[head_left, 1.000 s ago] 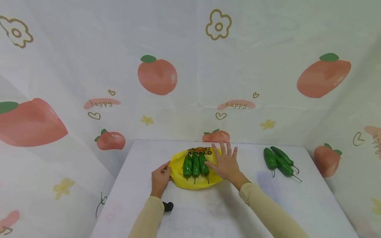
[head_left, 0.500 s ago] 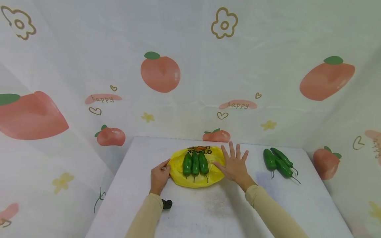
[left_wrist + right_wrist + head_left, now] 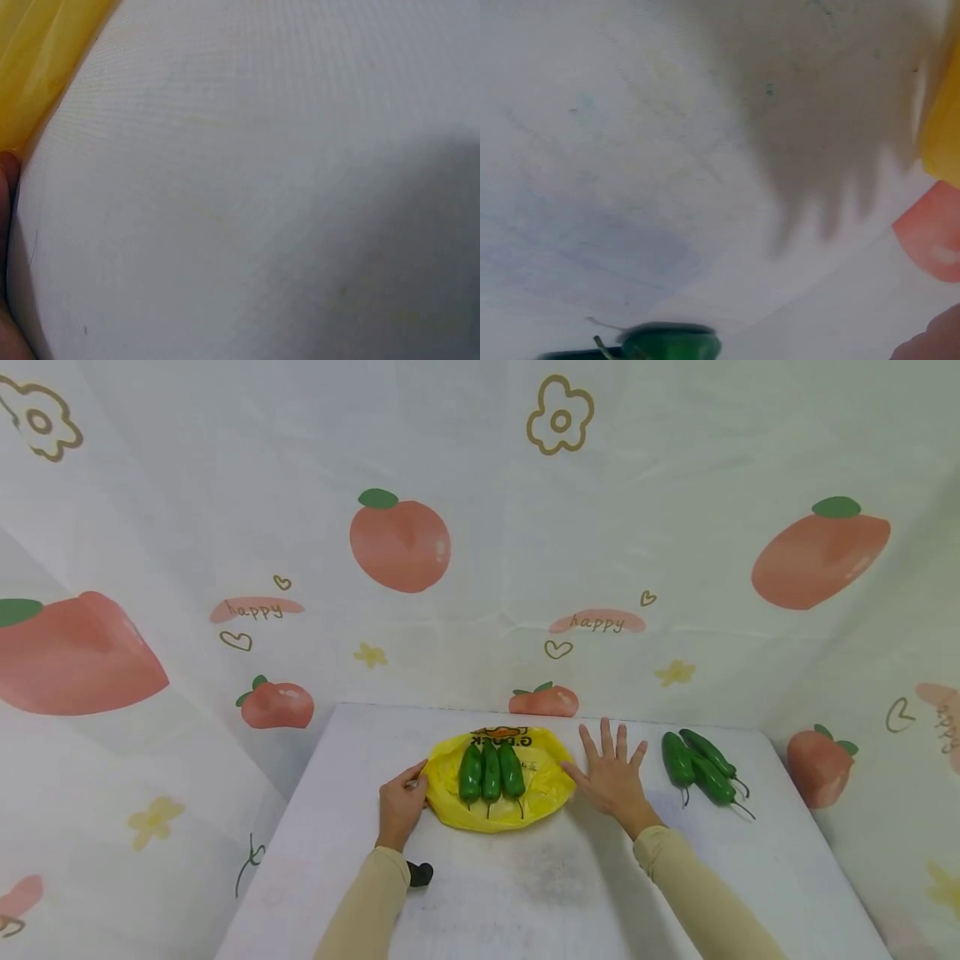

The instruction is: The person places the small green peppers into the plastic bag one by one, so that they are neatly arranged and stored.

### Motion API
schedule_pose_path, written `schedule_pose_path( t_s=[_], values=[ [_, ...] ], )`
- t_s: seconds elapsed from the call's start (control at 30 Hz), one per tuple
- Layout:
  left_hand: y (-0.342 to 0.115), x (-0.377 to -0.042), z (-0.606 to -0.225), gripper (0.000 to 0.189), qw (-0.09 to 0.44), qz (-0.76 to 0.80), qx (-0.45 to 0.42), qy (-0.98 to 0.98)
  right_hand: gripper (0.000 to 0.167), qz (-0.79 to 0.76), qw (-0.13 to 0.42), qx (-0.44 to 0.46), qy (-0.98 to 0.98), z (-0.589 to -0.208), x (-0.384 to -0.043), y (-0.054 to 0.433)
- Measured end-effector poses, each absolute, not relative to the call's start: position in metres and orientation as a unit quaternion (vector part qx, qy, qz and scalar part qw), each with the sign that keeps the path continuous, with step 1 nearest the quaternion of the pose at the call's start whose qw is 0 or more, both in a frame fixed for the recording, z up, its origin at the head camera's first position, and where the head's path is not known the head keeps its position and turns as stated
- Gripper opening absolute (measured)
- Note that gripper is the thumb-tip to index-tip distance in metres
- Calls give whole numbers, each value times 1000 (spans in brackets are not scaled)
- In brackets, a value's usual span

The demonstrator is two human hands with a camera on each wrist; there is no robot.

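Note:
A yellow plastic bag [image 3: 551,777] with black print lies spread on the table. Three green chili peppers [image 3: 491,772] are side by side within its outline, stems toward the person. At the bag's left edge, the left hand [image 3: 401,806] pinches the plastic between thumb and fingers; in the left wrist view a fingertip [image 3: 9,171] meets the yellow bag [image 3: 37,60]. The right hand [image 3: 615,781] is spread with straight fingers just right of the bag, its thumb near the bag's right edge. Part of that hand [image 3: 934,337] shows in the right wrist view's lower corner.
Three more green chili peppers [image 3: 697,768] lie at the back right of the white table [image 3: 525,902]. A small black object [image 3: 420,874] shows beside the left forearm. A fruit-printed cloth [image 3: 480,568] rises behind the table and along both sides.
The right hand has moved right, from over the bag's right part to beside its edge, fingers still spread. The left hand keeps its pinch on the left edge.

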State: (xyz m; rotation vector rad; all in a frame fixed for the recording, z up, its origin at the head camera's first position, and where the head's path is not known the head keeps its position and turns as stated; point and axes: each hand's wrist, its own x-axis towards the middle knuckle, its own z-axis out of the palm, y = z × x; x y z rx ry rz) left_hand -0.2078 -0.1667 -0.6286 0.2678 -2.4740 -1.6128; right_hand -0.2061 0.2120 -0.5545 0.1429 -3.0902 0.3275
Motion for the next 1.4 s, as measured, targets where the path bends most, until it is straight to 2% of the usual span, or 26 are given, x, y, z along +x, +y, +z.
schedule_pose_path(
  t_s=[0.3,0.57,1.03,1.4],
  values=[
    [-166,-207,-626,30,88,-544,94,-829,86,114,-3,22,-993,-558,-204,234],
    [-167,-208,-631,30,86,-549,89,-826,86,117,29,19,-993,-569,-206,261],
    [-168,-209,-633,31,91,-550,88,-825,83,125,22,-5,-992,-570,-201,291],
    [-167,-209,-635,30,98,-544,88,-829,78,136,95,-12,-986,-575,-198,317]
  ],
)
